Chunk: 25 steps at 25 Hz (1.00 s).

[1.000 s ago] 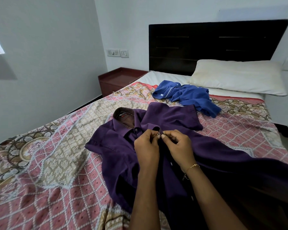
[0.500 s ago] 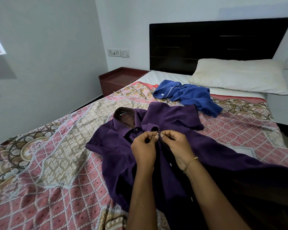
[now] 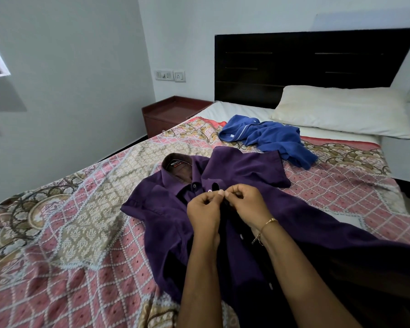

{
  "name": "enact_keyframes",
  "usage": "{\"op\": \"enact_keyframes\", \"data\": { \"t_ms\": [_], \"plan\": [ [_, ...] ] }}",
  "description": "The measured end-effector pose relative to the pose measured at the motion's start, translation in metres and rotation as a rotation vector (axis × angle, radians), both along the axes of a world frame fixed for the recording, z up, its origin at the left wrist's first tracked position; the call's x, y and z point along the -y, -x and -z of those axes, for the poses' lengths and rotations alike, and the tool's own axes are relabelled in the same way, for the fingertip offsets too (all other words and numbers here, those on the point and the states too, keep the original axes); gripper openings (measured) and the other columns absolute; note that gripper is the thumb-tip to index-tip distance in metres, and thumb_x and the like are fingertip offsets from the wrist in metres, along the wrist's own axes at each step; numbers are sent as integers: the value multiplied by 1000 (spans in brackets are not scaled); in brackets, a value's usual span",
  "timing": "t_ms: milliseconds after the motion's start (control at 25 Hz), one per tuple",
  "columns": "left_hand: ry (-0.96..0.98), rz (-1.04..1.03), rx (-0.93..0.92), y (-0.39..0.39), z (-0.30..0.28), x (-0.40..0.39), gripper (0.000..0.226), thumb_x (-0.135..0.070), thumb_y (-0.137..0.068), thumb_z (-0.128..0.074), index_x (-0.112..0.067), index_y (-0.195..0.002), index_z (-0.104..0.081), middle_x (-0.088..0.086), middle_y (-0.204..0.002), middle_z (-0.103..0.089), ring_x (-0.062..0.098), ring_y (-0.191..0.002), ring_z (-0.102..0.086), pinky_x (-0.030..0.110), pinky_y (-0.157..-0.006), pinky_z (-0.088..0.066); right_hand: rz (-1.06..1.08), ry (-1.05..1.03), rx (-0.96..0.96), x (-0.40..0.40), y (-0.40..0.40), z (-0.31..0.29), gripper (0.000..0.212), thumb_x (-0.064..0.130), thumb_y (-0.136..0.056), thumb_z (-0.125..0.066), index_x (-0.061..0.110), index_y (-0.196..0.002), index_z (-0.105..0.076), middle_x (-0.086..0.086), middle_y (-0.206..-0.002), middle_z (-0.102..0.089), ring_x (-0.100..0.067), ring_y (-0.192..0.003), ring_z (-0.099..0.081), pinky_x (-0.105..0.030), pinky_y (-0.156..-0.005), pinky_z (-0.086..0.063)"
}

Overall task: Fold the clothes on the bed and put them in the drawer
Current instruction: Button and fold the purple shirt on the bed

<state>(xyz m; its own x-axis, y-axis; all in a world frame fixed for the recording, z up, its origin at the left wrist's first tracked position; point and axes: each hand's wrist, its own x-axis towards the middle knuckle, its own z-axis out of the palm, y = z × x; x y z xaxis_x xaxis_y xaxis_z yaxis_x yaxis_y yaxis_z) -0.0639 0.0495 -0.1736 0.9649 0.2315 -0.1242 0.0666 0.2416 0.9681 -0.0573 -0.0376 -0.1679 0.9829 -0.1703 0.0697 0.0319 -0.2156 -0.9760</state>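
Purple shirt (image 3: 246,176) spread collar-up mid-bed, crumpled blue garment (image 3: 268,136) beyond it near pillow

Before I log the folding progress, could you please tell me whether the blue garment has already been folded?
No, the blue garment lies crumpled on the bedspread near the pillow, while both hands work at the purple shirt.

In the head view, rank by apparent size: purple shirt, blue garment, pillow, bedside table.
1. purple shirt, though it lies nearest the camera, which inflates it.
2. pillow.
3. blue garment, crumpled, so its spread-out size is unsure.
4. bedside table, partly hidden by the bed.
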Motion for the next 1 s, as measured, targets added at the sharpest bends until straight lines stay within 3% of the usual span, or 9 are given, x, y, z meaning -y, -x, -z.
{"op": "enact_keyframes", "data": {
  "t_ms": [160, 240, 480, 600, 680, 720, 800, 880, 1000],
  "plan": [
    [62, -11, 10, -2, 0, 2, 18, -4, -88, -60, -11, -73, -65, 5, -71, -61, 14, -69, -52, 27, -68, -46, -114, -365, -128, 2, 3, -3, 19, 12, -93, -54, 15, -75, -62, 2, -65, -51, -2, -56, -47, -13, -56, -44],
    [-15, -1, 44, -4, 2, 2, 17, -6, -91, -58, -12, -76, -63, 2, -73, -60, 10, -68, -50, 27, -69, -44, -142, -397, -130, 2, 3, -2, 16, 13, -93, -54, 15, -79, -62, 1, -70, -52, -2, -59, -49, -15, -61, -45],
    [-21, -164, 107, -9, 4, -1, 23, -1, -91, -55, -22, -83, -54, 0, -75, -59, 9, -65, -51, 25, -65, -44, -368, 144, -60, 23, 14, -5, 22, 4, -81, -67, 20, -86, -53, 2, -84, -56, -8, -77, -51, -21, -75, -45],
    [177, -216, 74, -10, 0, -6, 20, 2, -93, -49, -10, -92, -65, 2, -78, -61, 7, -63, -50, 20, -64, -45, -366, 309, -68, 33, 12, -1, 21, 7, -80, -69, 26, -81, -59, -2, -89, -65, -12, -82, -57, -33, -86, -49],
    [316, -101, 49, -7, -7, -8, 25, 1, -94, -49, -7, -114, -61, 6, -94, -65, 11, -77, -59, 22, -76, -51, -355, 273, -34, 34, 13, -1, 18, 8, -83, -67, 25, -77, -62, 0, -85, -67, -10, -80, -59, -31, -81, -49],
    [294, -36, 43, -6, -7, -7, 32, -2, -92, -53, -11, -123, -57, 7, -108, -64, 14, -92, -61, 26, -88, -50, -334, 204, -21, 33, 13, -2, 18, 8, -84, -66, 24, -76, -64, 3, -81, -67, -7, -77, -58, -26, -76, -49],
    [-180, -22, 65, -1, -11, -5, 41, -13, -85, -64, -20, -124, -55, 1, -121, -55, 16, -108, -55, 34, -98, -45, -208, 43, 3, 31, 12, -3, 14, 6, -84, -65, 18, -78, -66, 3, -79, -66, -4, -73, -56, -22, -71, -47],
    [-651, -149, 156, 2, -16, -1, 27, -21, -80, -68, -24, -104, -57, -4, -104, -51, 14, -92, -53, 32, -86, -45, -47, -22, 22, 28, 6, -5, 4, 7, -83, -67, 9, -79, -67, -4, -80, -67, -10, -74, -56, -29, -72, -47],
    [-471, 123, 221, 8, -20, 2, 19, -15, -81, -68, -25, -77, -53, -6, -71, -54, 4, -61, -49, 24, -65, -43, 38, -159, 44, 22, 3, -9, 11, 4, -81, -67, 10, -73, -66, -5, -74, -66, -13, -73, -57, -26, -68, -48]
  ]
}}
